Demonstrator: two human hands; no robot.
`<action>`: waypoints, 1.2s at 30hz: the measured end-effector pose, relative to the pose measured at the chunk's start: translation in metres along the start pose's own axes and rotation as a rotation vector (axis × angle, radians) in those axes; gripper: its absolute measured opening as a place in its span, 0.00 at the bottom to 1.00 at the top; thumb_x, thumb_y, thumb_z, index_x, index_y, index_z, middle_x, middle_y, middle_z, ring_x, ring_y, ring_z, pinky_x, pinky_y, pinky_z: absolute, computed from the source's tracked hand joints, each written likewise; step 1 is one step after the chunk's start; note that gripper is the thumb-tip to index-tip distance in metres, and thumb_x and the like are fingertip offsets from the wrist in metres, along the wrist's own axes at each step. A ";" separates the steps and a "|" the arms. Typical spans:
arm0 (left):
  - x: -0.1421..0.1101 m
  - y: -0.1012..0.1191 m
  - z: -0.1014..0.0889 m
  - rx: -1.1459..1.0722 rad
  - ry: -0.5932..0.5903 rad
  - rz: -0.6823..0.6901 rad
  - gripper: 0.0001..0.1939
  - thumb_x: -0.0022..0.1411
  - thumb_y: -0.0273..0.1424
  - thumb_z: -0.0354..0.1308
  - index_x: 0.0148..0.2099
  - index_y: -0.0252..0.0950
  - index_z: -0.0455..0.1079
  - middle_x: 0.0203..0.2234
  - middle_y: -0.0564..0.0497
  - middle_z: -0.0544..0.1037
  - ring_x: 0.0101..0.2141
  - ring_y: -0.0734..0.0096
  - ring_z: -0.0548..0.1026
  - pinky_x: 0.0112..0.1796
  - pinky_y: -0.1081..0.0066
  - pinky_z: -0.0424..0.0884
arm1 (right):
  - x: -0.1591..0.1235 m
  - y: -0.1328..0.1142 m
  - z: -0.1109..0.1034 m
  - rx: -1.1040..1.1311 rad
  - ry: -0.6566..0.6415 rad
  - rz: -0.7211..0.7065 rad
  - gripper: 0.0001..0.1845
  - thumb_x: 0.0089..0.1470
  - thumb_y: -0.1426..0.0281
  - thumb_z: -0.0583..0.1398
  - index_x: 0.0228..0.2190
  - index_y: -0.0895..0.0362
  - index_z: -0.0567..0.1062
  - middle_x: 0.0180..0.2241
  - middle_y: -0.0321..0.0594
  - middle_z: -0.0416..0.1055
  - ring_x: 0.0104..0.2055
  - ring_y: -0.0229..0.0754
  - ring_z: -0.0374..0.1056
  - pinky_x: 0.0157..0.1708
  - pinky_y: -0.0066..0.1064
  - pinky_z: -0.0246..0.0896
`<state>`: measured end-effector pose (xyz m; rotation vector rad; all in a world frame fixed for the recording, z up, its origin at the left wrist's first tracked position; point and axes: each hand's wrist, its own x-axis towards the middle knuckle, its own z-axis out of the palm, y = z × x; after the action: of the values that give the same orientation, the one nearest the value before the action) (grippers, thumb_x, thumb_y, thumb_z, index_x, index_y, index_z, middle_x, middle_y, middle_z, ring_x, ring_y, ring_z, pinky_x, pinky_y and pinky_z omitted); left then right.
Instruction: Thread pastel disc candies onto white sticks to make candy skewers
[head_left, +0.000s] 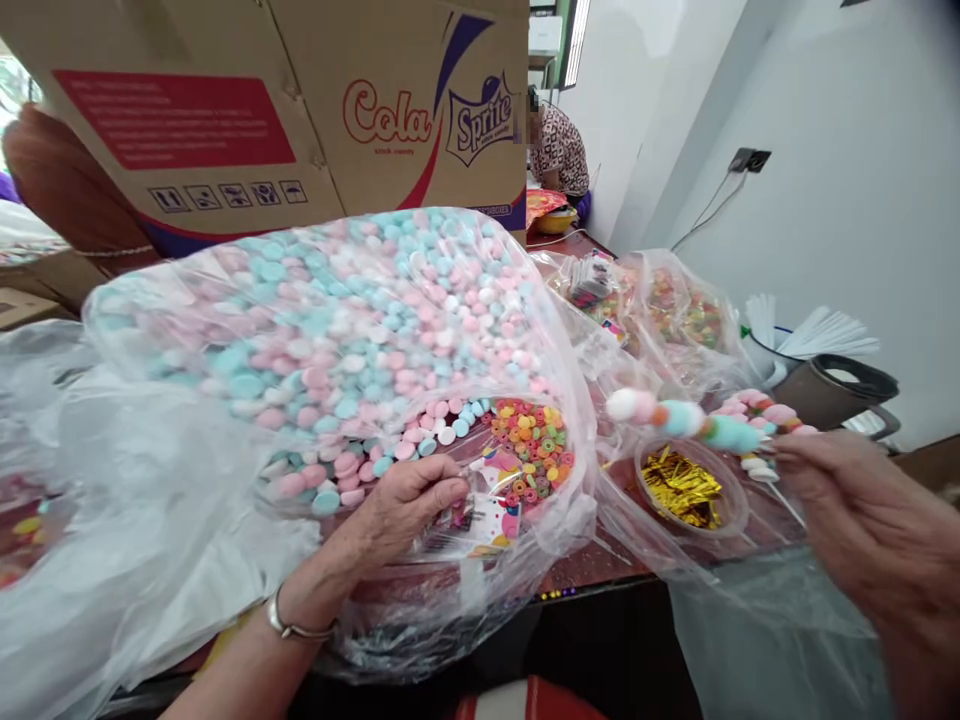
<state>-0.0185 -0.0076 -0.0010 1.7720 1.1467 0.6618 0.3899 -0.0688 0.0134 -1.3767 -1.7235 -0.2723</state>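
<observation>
My left hand (412,505) pinches a clear printed candy wrapper (491,515) over the mouth of a big plastic bag. Inside that bag lie pink, blue and white marshmallow-like candies (360,330), with fruit-coloured candy rings (536,440) at its right side. Raised on the right, my right hand (862,520) grips the end of a candy skewer (686,420) of pink, white and blue pieces with small rings between them. Below the skewer stands a clear tub of gold twist ties (686,485). More skewered candies (761,415) lie behind it, partly covered by my right hand.
A large cardboard box (405,110) stands behind the candy bag. Another bag of candy rings (682,300), white sticks (825,330) and a dark jug (832,385) are at the right. A person in a patterned top (562,150) sits farther back.
</observation>
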 end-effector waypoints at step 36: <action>0.002 0.014 -0.012 -0.061 -0.477 -0.139 0.13 0.64 0.40 0.56 0.37 0.35 0.72 0.28 0.55 0.70 0.28 0.74 0.64 0.28 0.75 0.59 | 0.042 -0.065 0.072 0.197 -0.448 -0.518 0.09 0.63 0.77 0.53 0.37 0.60 0.74 0.32 0.43 0.72 0.36 0.43 0.62 0.39 0.35 0.56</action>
<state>-0.0213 -0.0037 0.0170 1.6612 0.8972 0.1710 0.2985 -0.0176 0.0242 -0.8686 -2.4024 -0.0714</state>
